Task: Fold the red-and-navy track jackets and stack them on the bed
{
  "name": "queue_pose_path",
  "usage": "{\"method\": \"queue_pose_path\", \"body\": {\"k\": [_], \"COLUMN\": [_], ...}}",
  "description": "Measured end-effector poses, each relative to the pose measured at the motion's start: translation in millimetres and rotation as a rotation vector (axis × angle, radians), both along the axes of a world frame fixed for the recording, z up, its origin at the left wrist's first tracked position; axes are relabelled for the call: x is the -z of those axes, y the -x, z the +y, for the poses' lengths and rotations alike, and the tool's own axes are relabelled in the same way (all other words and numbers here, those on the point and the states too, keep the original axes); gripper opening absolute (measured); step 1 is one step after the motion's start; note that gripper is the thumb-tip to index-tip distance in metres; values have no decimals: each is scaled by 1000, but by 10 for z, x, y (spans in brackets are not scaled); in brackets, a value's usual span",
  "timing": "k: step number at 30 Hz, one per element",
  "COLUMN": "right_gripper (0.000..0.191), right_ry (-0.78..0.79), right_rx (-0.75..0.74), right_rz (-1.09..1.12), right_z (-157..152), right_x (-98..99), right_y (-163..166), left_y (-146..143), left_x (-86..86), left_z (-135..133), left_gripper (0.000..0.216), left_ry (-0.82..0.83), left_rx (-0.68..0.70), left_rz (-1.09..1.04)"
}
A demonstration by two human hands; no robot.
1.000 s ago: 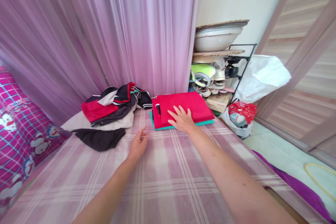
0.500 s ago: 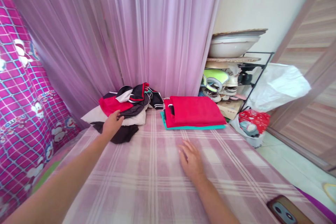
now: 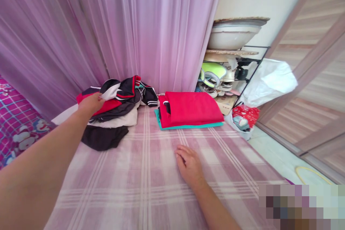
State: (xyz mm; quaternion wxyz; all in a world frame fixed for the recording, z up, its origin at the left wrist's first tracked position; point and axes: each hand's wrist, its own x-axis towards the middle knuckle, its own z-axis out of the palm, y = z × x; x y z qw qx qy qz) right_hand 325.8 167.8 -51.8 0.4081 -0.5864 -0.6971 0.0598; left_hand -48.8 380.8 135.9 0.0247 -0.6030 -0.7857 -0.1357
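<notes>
Observed left hand [image 3: 91,103] on red garment [image 3: 113,105] atop unfolded clothes pile [image 3: 121,118], grip unclear; right hand [image 3: 190,165] flat, open, empty, on plaid bedsheet [image 3: 145,187].

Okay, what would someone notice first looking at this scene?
First, the bright red folded garment, lying on a teal one at the far edge of the checked sheet, before a sheer pink curtain. Left of it sits a jumbled heap of clothes with the left hand on it; the right hand lies flat on the sheet.
</notes>
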Motion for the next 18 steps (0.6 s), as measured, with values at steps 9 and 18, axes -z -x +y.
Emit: {"method": "queue_pose_path", "body": {"k": [9,18], "right_gripper": [32,31], "right_ry": [36,116], "right_rx": [19,77], "right_rz": [13,-85], "right_z": [75,33], "right_x": [12,-103], "right_y": [-1,33], "left_y": [-80,-235], "left_x": [-236,163], "left_z": [-663,-1882], "left_gripper": [48,29], "left_ry": [-189,-280], "left_rx": [-89,405], "left_rz": [41,190]}}
